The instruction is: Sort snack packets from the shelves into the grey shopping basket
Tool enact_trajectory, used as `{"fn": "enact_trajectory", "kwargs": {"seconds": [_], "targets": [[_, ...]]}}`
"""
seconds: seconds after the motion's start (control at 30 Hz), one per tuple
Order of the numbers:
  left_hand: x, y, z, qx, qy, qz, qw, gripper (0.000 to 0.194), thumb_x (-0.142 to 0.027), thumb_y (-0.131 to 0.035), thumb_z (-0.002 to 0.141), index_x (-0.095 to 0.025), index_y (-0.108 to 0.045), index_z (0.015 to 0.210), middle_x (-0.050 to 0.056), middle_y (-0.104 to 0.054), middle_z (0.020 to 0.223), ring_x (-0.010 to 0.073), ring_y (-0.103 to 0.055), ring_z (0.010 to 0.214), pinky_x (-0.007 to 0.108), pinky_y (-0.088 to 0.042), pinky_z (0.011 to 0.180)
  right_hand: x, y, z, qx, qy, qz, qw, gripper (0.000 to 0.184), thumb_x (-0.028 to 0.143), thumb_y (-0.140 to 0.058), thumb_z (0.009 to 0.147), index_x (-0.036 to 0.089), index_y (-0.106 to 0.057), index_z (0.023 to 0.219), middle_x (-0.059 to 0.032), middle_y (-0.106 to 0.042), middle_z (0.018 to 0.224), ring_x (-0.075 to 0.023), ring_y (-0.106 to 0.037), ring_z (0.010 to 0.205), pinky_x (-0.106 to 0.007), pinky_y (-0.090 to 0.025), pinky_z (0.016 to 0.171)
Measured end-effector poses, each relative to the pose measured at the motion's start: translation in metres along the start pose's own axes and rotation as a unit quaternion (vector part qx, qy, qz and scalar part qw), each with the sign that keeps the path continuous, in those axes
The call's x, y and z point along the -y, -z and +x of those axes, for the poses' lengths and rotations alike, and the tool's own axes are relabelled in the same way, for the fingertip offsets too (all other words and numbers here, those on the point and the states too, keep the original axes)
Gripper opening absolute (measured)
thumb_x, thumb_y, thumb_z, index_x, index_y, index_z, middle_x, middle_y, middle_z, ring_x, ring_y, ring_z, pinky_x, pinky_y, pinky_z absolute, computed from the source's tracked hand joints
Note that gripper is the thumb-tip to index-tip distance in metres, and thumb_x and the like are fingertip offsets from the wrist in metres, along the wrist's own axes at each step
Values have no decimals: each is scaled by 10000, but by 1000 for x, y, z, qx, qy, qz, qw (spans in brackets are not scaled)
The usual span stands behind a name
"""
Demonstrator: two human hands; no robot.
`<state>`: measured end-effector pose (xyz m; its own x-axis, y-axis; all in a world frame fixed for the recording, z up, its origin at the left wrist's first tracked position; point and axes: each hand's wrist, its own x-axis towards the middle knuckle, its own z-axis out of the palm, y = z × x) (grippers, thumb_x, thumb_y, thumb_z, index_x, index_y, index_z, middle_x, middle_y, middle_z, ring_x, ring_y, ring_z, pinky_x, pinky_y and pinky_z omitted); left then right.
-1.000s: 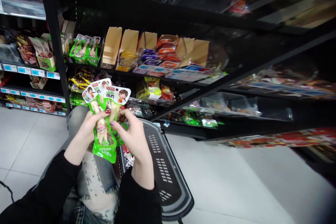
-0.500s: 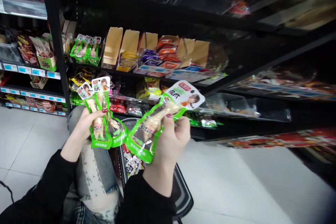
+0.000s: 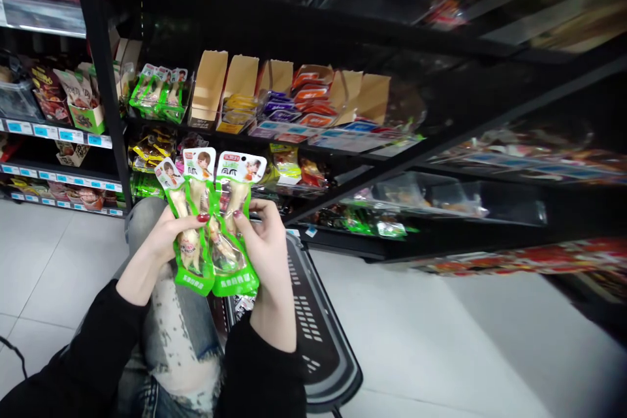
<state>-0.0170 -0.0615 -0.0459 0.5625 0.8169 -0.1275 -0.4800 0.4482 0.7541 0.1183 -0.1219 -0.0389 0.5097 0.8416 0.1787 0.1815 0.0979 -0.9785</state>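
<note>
Three green-edged, clear packets of chicken feet are fanned out side by side in front of me, white printed tops upward. My left hand [image 3: 164, 238] pinches the left chicken feet packet [image 3: 189, 245] and the middle one [image 3: 200, 192], its thumb across their fronts. My right hand [image 3: 267, 238] grips the right-hand chicken feet packet [image 3: 232, 255] by its right edge, thumb on the front and fingers behind. The lower part of the middle packet is overlapped by its neighbours. Below the packets is my knee in ripped jeans [image 3: 189, 326].
A dark shopping basket [image 3: 328, 346] with slotted sides stands on the tiled floor [image 3: 416, 326], packets partly visible inside. Ahead, a black shelf holds similar green packets [image 3: 159, 91] and cardboard display boxes [image 3: 242, 78]. A black shelf post [image 3: 105, 72] rises at left.
Half a second ago my right hand held one packet out to the right. It has come back left, so that packet now lies beside the two in my left hand.
</note>
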Motion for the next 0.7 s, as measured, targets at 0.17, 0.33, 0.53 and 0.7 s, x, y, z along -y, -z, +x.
{"fn": "enact_trajectory", "kwargs": {"seconds": [0.17,0.33,0.53,0.7], "targets": [[3,-2,2,2,-25,2,1000,455,-125,-740,575,-175,-621,1011,35,-740,841,259,-696,821,375,-536,788,1,0,-2,69,12,-33,997,268,459,-567,800,224,-487,902,-31,-570,924,-173,-606,728,-310,-495,635],[0,2,2,9,14,17,1000,531,-131,-743,563,-174,-620,1078,51,-738,872,265,-695,838,375,-539,790,-4,-1,-5,90,40,-61,993,586,393,-700,716,263,-391,1198,-70,-502,1125,-205,-618,867,-367,-523,754],[-6,9,1,25,54,14,998,471,-141,-744,571,-179,-619,1023,56,-728,887,246,-699,796,347,-553,729,-3,-12,-4,109,156,-179,965,336,294,-598,796,245,-515,1118,-71,-494,1092,-242,-502,1093,-429,-420,966],[-4,8,3,23,24,8,999,395,-155,-741,588,-149,-636,969,65,-729,871,251,-698,804,356,-549,756,-1,-19,-4,68,152,-202,965,114,280,-520,825,219,-586,896,-74,-469,1038,-237,-505,1046,-406,-423,933]]}}
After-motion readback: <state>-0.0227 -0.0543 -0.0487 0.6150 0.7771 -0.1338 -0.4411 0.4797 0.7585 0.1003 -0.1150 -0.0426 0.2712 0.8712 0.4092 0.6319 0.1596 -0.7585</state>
